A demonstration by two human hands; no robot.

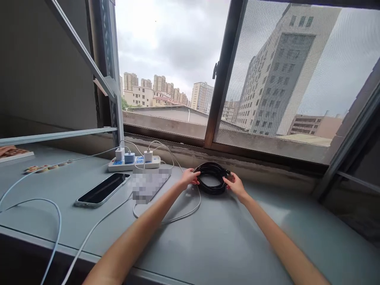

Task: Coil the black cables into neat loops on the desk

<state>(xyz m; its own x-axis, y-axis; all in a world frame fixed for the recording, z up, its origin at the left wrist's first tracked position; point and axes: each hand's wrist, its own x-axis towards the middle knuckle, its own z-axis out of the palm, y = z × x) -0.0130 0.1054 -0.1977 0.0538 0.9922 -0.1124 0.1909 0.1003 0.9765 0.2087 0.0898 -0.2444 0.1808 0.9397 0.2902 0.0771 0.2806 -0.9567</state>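
A coil of black cable (211, 189) sits toward the back of the desk (225, 237), just in front of the wall under the window; whether its lower edge rests fully on the surface is hard to tell. The hands are apart, one on either side of the ring: the left hand (190, 177) pinches its left edge between thumb and fingers, and the right hand (234, 185) grips its right edge near a short black end.

A white cable (190, 215) loops across the desk close to the left hand and passes under the left forearm. Left of that hand lies a flat grey object (160, 178), largely hidden by pixelation. Behind it, a white power strip (154, 163) with blue socket faces carries three plugged-in chargers (148, 155), with thin leads rising from them. A phone (102, 190) lies face up, its screen dark, left of the grey object. Farther left are small round tan pieces (43, 169) in a row, and pale cords (57, 221) hang over the front edge. A metal frame (119, 107) stands at the left side of the window (227, 59), beyond which tall buildings (268, 75) show under cloud.
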